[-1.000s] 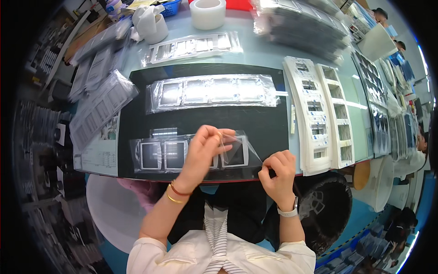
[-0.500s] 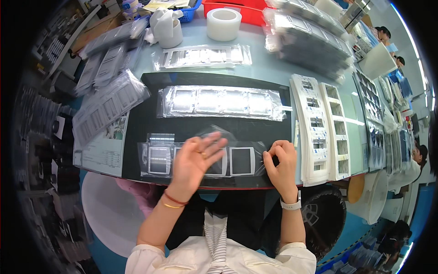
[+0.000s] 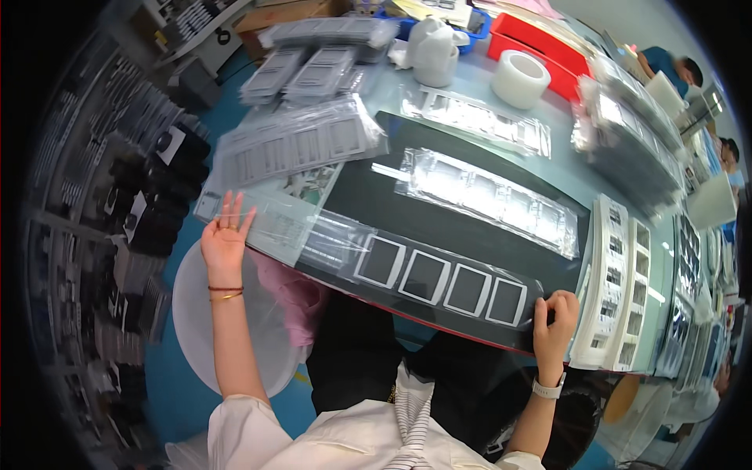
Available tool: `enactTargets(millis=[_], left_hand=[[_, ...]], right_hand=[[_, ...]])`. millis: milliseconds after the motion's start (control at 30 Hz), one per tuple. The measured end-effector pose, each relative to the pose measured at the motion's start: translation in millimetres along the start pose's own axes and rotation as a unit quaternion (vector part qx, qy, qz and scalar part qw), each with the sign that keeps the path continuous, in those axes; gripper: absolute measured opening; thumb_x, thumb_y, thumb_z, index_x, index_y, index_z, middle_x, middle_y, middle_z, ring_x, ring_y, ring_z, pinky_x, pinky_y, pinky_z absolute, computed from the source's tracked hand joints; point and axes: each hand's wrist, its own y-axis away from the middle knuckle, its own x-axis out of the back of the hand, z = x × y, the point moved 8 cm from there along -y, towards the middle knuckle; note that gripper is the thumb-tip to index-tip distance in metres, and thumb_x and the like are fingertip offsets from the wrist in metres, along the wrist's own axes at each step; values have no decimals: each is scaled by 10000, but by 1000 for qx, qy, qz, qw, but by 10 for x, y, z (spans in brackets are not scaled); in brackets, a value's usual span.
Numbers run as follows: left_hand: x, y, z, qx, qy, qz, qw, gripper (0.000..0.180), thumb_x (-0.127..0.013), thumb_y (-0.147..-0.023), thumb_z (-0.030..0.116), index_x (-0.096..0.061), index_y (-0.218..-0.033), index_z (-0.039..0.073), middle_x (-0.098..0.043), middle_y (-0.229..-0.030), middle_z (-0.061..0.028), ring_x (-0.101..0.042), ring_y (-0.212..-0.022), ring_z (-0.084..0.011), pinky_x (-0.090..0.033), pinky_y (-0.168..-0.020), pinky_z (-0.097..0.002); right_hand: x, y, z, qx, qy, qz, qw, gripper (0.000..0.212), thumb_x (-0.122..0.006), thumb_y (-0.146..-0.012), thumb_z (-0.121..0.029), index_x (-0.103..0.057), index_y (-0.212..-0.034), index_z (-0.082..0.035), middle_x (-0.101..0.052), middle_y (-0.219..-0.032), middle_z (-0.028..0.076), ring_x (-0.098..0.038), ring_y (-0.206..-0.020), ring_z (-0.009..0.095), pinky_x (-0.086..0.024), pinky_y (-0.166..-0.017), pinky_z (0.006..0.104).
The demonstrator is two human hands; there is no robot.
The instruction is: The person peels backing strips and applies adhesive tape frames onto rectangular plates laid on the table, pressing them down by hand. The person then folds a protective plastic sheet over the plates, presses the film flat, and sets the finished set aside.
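Note:
A long clear film strip (image 3: 423, 276) with several white-bordered rectangular windows lies along the near edge of the black mat (image 3: 368, 192). My right hand (image 3: 556, 325) is curled at the strip's right end, with thumb and forefinger closed on its corner. Off the mat's left side, my left hand (image 3: 225, 243) has its fingers stretched out and apart. A see-through film (image 3: 274, 218) reaches from those fingers toward the strip's left end; whether the thumb presses on it I cannot tell. Farther back on the mat lies a shiny wrapped strip (image 3: 489, 200) of similar windows.
Stacks of bagged strips (image 3: 294, 145) cover the far left; another stack (image 3: 630, 145) stands far right. White slotted frames (image 3: 607, 282) line the right side. A tape roll (image 3: 521, 78), a red bin (image 3: 540, 55) and a white-wrapped roll (image 3: 433, 53) stand behind. Below left is a white tub (image 3: 207, 321).
My left hand has moved from above the strip to far left, where see-through film now stretches. The view has turned and shifted left. My right hand stays at the strip's right end.

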Motion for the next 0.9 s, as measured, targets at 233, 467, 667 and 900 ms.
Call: enactTargets(millis=[233,467,667,900], left_hand=[[77,-115,242,-36,-10,36,999,322,-214,-1027,112,-511,-957,10,-503,-1497,-204,-401,-1444,-405,-288,-1181,-693],[327,-448,213,65,80,-120,987,310,-337,-975,120,-576,-822,-4,-437,-1526,-274,-325,-1465,-477,-261,-1199,-678],[120,-469,312,194,5,-343,919,382,-420,-997,233,-622,-1064,-84,-238,-1640,-256,-160,-1528,-468,-168,-1246,-608],[118,-792,1055,178,-14,-567,804,492,-291,-1105,283,-562,-1378,-23,-181,-1689,-120,-142,-1567,-284,-67,-1281,-459]], right_hand=[[-79,46,47,-34,-20,-3,999,216,-683,-886,-43,-494,-796,11,-550,-941,149,-525,-924,330,-414,-834,415],[63,97,71,-54,-42,4,998,177,-736,-880,-81,-585,-914,5,-584,-1044,152,-558,-962,325,-465,-817,393],[115,146,-7,-33,-1,1,999,333,-807,-798,-92,-643,-1079,-19,-621,-1103,167,-588,-1032,368,-479,-900,440],[726,107,292,-18,30,87,996,127,-737,-846,-13,-683,-961,-7,-680,-965,148,-643,-892,342,-519,-787,414]])
